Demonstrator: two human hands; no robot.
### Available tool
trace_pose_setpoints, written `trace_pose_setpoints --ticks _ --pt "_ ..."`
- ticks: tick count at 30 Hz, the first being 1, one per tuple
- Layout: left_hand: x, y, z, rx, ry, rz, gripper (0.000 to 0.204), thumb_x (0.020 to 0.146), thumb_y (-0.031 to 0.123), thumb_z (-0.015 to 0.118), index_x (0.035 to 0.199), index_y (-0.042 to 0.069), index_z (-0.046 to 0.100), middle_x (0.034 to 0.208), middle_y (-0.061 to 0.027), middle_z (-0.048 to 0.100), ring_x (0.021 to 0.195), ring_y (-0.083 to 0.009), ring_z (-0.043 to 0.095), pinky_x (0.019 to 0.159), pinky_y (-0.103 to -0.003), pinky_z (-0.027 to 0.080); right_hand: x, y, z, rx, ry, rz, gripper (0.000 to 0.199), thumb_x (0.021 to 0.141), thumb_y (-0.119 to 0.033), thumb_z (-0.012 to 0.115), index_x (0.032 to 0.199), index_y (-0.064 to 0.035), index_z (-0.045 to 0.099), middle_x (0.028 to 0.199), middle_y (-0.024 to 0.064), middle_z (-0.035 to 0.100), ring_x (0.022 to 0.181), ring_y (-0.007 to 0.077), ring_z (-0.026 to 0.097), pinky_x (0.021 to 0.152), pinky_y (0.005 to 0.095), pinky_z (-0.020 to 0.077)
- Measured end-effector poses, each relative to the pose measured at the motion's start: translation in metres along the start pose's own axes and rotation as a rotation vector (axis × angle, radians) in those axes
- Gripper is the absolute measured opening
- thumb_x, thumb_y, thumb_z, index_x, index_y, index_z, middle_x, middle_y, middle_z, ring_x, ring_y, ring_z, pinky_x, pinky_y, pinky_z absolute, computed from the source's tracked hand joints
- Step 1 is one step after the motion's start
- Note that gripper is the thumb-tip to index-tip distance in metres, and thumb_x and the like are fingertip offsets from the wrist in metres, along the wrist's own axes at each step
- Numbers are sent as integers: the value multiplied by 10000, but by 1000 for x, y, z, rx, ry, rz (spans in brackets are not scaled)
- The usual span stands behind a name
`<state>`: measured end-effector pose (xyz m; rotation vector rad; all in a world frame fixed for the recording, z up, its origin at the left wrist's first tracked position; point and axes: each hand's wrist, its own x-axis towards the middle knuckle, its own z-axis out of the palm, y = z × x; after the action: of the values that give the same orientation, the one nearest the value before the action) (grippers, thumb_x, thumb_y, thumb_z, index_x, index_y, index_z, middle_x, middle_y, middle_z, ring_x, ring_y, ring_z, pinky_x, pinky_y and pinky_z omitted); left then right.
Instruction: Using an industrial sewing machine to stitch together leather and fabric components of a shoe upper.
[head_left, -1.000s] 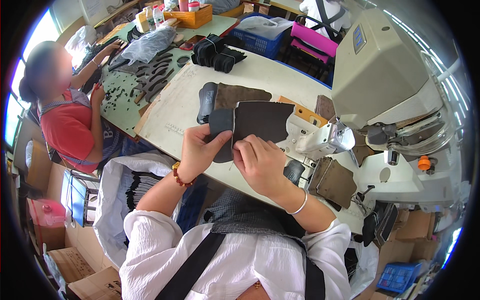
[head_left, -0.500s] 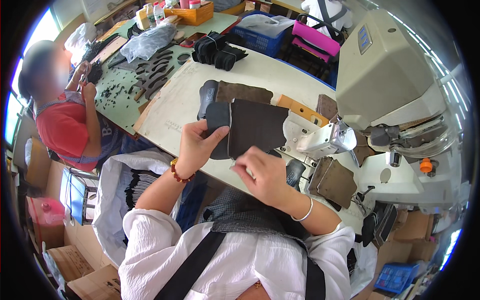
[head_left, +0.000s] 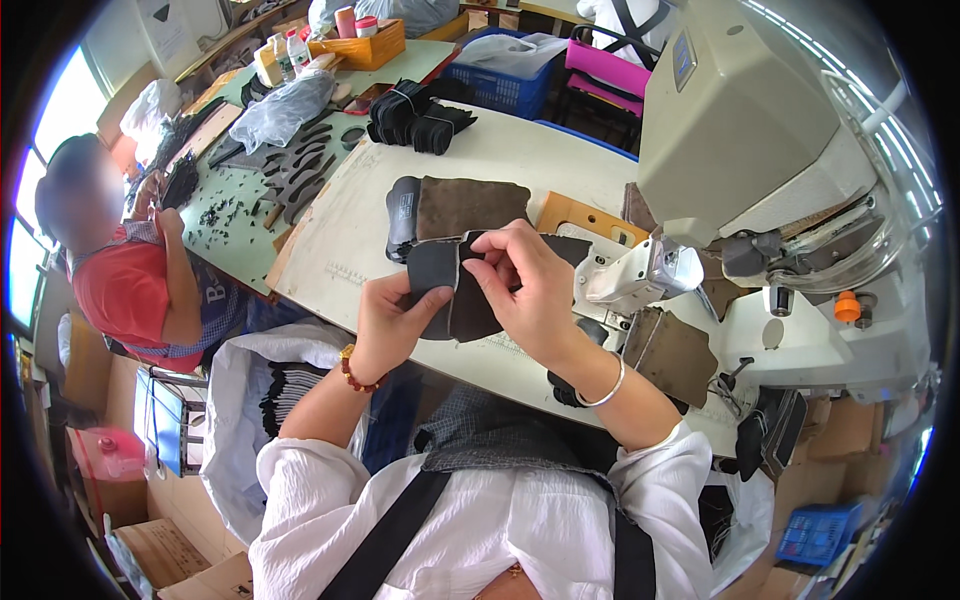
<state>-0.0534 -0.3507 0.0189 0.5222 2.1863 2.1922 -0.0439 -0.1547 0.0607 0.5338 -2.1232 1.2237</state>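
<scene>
In front of me, over the white worktable, is a dark leather piece (head_left: 433,272) with a pale-edged seam running down it. A smooth black panel is left of the seam and a dark brown panel right of it. My left hand (head_left: 393,312) grips the black panel's left side, thumb on top beside the seam. My right hand (head_left: 522,285) is closed in a pinch at the top of the seam, fingers bent over the brown panel and partly hiding it. Just behind lies a brown leather panel (head_left: 472,206) beside a black printed piece (head_left: 403,215).
A large sewing machine (head_left: 745,125) stands to the right, its metal post (head_left: 650,275) close to my right hand. Brown leather pieces (head_left: 670,355) are stacked by it. Tied black bundles (head_left: 415,118) lie at the table's back. A person (head_left: 135,260) works at the green table on the left.
My right hand has moved up from below the leather piece to the top of its seam and pinches there. My left hand keeps its grip. The whole view has shifted slightly.
</scene>
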Motion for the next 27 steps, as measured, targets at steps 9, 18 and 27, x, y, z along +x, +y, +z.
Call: trace_pose_setpoints --ticks 9,18,27 --pt "39 22 -31 505 65 320 170 905 -56 706 1058 -18 771 892 -138 760 802 -173 718 741 -286 548 -31 -10 -8 -82 -275 -315 181 872 -111 789 906 -82 614 835 52 594 648 208 633 574 341 504" --pt "151 21 -42 382 149 967 304 826 -131 680 1068 20 784 1093 -120 794 1058 -263 753 1017 -389 555 -88 -9 -43 -202 -720 -279 186 908 -252 757 911 -99 650 845 37 609 740 213 697 611 355 551" --pt "147 -82 -80 285 -265 484 286 800 -194 642 974 -9 773 1215 -149 774 1283 -326 671 1149 -442 469 -130 -1 -106 -215 -636 50 134 887 -190 792 878 -113 683 803 8 643 663 208 662 543 347 499"
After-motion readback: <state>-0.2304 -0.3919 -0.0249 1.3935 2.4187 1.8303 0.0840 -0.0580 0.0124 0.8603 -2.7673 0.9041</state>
